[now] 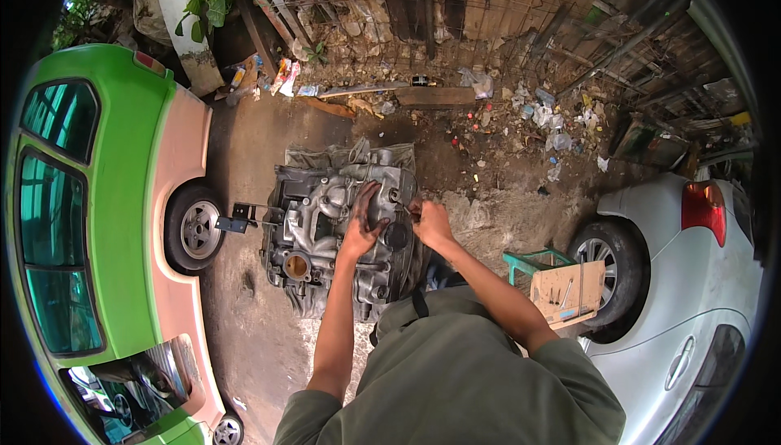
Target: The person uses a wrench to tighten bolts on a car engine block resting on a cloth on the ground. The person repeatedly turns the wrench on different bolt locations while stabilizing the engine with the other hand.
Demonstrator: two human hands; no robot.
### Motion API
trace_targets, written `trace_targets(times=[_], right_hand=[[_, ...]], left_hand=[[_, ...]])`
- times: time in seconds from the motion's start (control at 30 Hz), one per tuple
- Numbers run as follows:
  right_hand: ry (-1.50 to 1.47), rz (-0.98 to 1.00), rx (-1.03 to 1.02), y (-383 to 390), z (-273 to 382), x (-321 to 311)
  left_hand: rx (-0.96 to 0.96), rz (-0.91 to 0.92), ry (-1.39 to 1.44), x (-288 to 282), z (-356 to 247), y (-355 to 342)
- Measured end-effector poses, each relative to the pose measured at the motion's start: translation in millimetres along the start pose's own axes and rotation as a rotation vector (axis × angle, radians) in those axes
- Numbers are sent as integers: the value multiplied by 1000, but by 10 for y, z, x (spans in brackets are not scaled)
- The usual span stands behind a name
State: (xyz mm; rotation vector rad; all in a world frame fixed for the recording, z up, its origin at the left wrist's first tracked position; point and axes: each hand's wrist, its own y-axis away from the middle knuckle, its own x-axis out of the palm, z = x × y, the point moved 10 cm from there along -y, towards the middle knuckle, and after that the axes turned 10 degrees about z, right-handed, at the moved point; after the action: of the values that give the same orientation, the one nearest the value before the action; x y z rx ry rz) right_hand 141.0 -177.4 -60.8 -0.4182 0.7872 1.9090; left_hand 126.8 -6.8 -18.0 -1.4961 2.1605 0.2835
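Observation:
A grey, grimy engine (pixel 313 217) lies on the ground in the middle of the head view. My left hand (pixel 362 229) rests on its upper right part, with darkened fingers extended and the thumb apart, touching the metal. Just right of it, my right hand (pixel 429 221) is closed at the engine's right edge, beside a round dark cap (pixel 396 236). What its fingers hold is too small and hidden to make out. A black metal bracket (pixel 236 224) sticks out from the engine's left side.
A green and pink car (pixel 98 201) stands at left, a silver car (pixel 683 298) at right. A small green stool (pixel 529 259) with a wooden board (pixel 549 290) and tools is near my right elbow. Scattered litter (pixel 553 119) and planks (pixel 439 95) lie along the back fence.

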Motion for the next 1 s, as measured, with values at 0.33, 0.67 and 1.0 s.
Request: trace_targets(times=[0.33, 0.67, 1.0], right_hand=[[-276, 14, 7, -69, -209, 103], [-208, -210, -279, 217, 129, -573], [-31, -196, -282, 329, 476, -782]], left_hand=[[1, -31, -7, -3, 37, 23], [-14, -85, -78, -92, -354, -109], [-342, 9, 269, 216, -132, -383]])
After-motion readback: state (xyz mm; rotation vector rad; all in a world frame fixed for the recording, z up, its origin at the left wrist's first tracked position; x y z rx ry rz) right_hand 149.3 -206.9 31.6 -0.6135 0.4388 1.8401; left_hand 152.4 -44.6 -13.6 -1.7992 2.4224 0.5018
